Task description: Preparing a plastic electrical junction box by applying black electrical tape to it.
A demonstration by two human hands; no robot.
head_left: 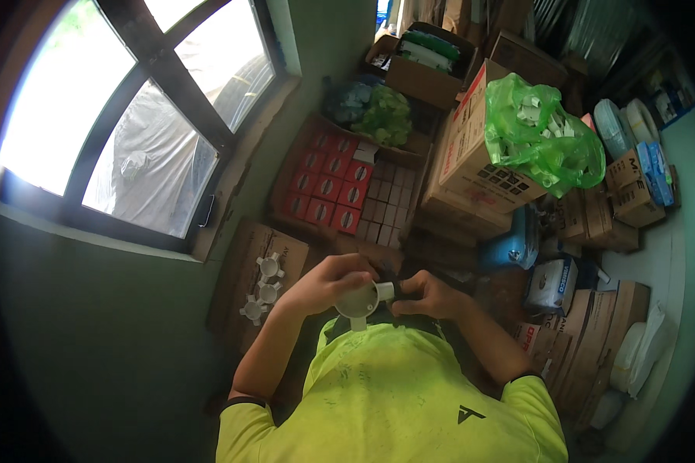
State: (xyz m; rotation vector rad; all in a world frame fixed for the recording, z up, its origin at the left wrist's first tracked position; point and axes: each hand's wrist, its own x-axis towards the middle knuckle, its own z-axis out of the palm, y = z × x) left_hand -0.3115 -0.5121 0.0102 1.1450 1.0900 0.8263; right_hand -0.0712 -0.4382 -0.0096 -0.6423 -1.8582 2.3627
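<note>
In front of my chest, my left hand (330, 282) is closed around a round white conduit junction box (357, 303) with short pipe stubs on its rim. One stub points toward me and another toward my right hand (434, 295). The right fingers are pinched beside that stub, around something small and dark that I cannot make out. To the left, three similar white junction boxes, the upper one (269, 266), the middle one (268, 292) and the lower one (252, 309), lie on a brown carton (288, 241).
Ahead stands an open carton holding red boxes (327, 187) and small plain boxes (386, 199). A green plastic bag (544, 135) of white parts rests on a tall carton (459, 166). More cartons (594, 332) line the right wall. A window (150, 147) is at the left.
</note>
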